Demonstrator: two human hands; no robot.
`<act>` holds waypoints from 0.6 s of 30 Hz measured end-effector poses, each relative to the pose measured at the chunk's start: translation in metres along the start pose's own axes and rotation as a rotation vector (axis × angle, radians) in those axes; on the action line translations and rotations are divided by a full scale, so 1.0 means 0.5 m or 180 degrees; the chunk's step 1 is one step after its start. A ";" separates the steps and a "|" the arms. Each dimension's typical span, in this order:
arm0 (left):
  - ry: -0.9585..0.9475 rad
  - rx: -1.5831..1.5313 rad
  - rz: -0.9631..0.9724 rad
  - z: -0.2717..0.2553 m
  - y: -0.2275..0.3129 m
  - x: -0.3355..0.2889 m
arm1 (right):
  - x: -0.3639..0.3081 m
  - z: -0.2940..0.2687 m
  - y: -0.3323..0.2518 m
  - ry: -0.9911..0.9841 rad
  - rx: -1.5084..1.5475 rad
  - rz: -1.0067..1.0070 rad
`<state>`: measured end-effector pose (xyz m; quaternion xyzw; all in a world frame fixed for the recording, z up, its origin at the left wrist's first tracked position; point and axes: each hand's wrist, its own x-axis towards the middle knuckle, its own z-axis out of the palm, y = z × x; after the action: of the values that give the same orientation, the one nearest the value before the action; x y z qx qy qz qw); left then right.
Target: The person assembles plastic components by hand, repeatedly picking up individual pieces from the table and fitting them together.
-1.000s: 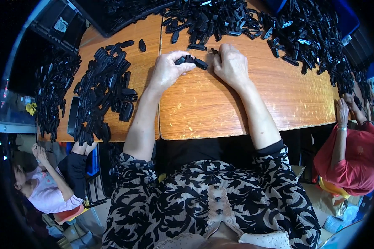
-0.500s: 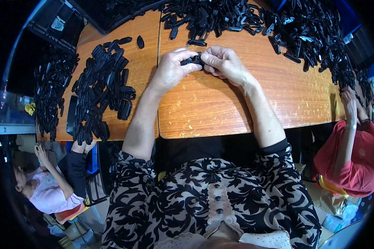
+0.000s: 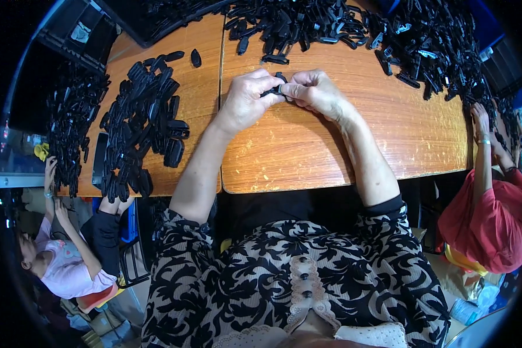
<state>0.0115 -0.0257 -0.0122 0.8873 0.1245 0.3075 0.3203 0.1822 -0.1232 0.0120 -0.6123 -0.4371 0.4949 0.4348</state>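
Between the fingertips of both hands is a small black plastic part (image 3: pixel 282 79), held above the wooden table (image 3: pixel 284 151). My left hand (image 3: pixel 248 100) pinches its left end, and my right hand (image 3: pixel 314 93) grips the right side with the thumb laid across it. The fingers cover much of the part, so its exact kind cannot be made out. Just beyond my hands lies one loose black part (image 3: pixel 275 60). A heap of similar oblong black pieces (image 3: pixel 139 116) rests to the left of my left forearm.
A large pile of black parts (image 3: pixel 301 26) spreads along the far edge and round to the right. Another heap (image 3: pixel 72 127) lies at far left, near a black tray (image 3: pixel 156 32). Co-workers sit on both sides, one in pink (image 3: pixel 78 267), one in red (image 3: pixel 487 226).
The black part has turned between my fingers, and my right thumb now lies across it. The left co-worker's hand has reached up to the table; the right co-worker's arm has shifted.
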 end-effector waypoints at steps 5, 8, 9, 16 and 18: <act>0.0006 -0.0900 -0.0705 0.001 0.008 0.003 | 0.006 0.004 0.022 0.0410 -0.0167 -0.0187; 0.0317 -0.1879 -0.0889 -0.006 0.025 0.006 | -0.011 -0.015 0.003 -0.0371 0.0590 -0.0083; 0.0317 -0.1887 -0.0881 -0.009 0.030 0.005 | -0.014 -0.012 0.003 -0.0363 0.0583 -0.0083; 0.0179 -0.2764 -0.1368 -0.010 0.030 0.010 | 0.003 0.020 0.023 -0.0382 0.1751 -0.0407; 0.0231 -0.3054 -0.1406 -0.007 0.013 0.006 | -0.002 0.040 0.002 -0.0253 0.1715 -0.0381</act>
<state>0.0120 -0.0277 -0.0042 0.5825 0.1648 0.2857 0.7429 0.1623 -0.1226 0.0087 -0.4278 -0.3418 0.5904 0.5929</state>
